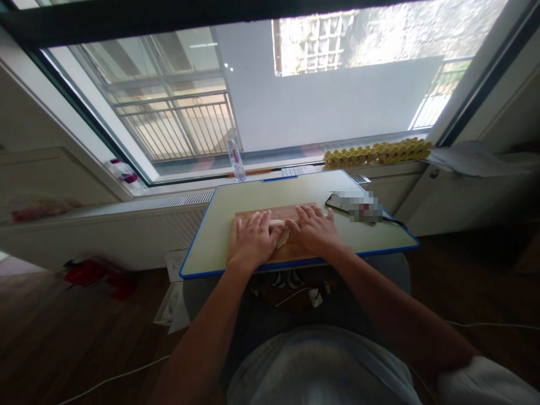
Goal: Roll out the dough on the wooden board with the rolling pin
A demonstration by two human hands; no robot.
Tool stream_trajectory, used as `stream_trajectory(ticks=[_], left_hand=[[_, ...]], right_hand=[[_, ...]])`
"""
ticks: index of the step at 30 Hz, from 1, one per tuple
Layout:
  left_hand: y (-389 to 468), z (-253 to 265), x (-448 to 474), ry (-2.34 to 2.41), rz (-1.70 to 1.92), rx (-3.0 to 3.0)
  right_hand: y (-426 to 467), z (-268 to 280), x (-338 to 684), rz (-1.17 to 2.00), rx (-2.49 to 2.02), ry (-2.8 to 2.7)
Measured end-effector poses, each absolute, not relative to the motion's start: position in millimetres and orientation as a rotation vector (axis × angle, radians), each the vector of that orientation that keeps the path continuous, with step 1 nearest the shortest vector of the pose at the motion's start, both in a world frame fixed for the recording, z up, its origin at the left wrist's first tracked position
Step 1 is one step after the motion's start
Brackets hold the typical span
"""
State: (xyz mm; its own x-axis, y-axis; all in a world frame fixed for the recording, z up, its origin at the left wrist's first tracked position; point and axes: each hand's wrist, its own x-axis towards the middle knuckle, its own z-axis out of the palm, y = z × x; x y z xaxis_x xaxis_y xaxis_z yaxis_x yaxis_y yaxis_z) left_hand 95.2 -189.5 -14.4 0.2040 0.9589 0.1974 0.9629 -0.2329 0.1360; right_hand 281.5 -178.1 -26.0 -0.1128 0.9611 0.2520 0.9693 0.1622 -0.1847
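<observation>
Both hands lie palm down on a wooden board [236, 236] at the near side of a small pale table. My left hand [258, 236] has its fingers stretched forward over the board's left half. My right hand [315, 229] lies flat on the right half, fingers also extended. The two thumbs nearly meet in the middle. A pale, dough-like piece [283, 238] shows in the gap below the thumbs. A whitish strip just above it runs toward both palms. What lies under the palms is hidden.
The table [202, 250] has a blue rim. A phone [340, 203], partly blurred out, lies on its right with a dark cable. On the windowsill stand a clear bottle [236, 161] and a yellow bumpy strip [375, 153]. A red fire extinguisher [101, 277] is on the floor at left.
</observation>
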Motion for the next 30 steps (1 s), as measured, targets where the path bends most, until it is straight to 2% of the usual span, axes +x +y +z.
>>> stream_trajectory(ticks=[7, 19, 30], left_hand=[[-159.3, -6.4, 96.4, -1.968, -0.31, -2.435], [-277.4, -32.0, 107.8, -1.821, -0.396, -2.355], [-189.6, -13.1, 85.3, -2.075, -0.311, -2.258]], right_hand=[[-150.5, -16.2, 278.6, 0.008, -1.859, -2.16], [-203.5, -40.6, 294.7, -0.032, -1.808, -2.162], [-129.5, 1.0, 251.1, 0.035, -1.76, -2.368]])
